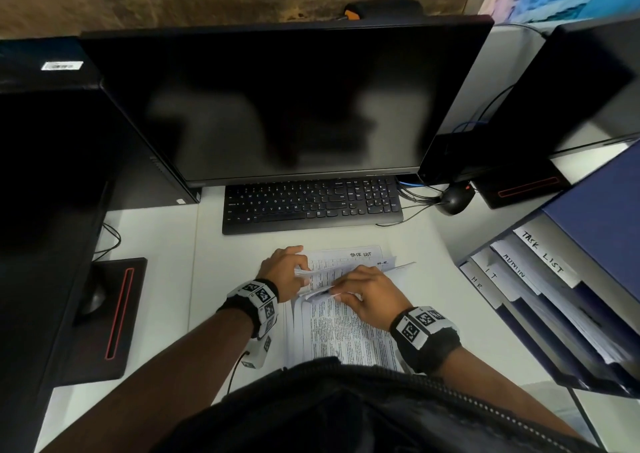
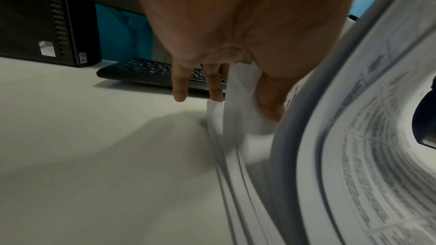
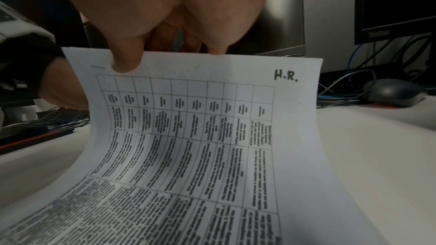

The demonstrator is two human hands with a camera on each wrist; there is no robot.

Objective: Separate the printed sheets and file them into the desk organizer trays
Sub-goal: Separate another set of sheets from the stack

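A stack of printed sheets (image 1: 341, 335) lies on the white desk in front of me. My right hand (image 1: 360, 291) pinches the top edge of a sheet marked H.R. (image 3: 193, 137) and curls it up off the stack. My left hand (image 1: 291, 271) pinches the far-left corner of several sheets (image 2: 235, 107), thumb on top and fingers behind. A sheet headed TASK LIST (image 1: 353, 255) shows underneath at the far end. The blue desk organizer (image 1: 588, 210) stands at the right, with trays labelled TASK LIST, ADMIN, IT and HR holding papers.
A black keyboard (image 1: 311, 203) lies just beyond the sheets, under a dark monitor (image 1: 277, 103). A mouse (image 1: 453, 200) and cables sit at the back right. A black PC tower (image 1: 41, 175) stands left, and a second monitor (image 1: 568, 85) at the right.
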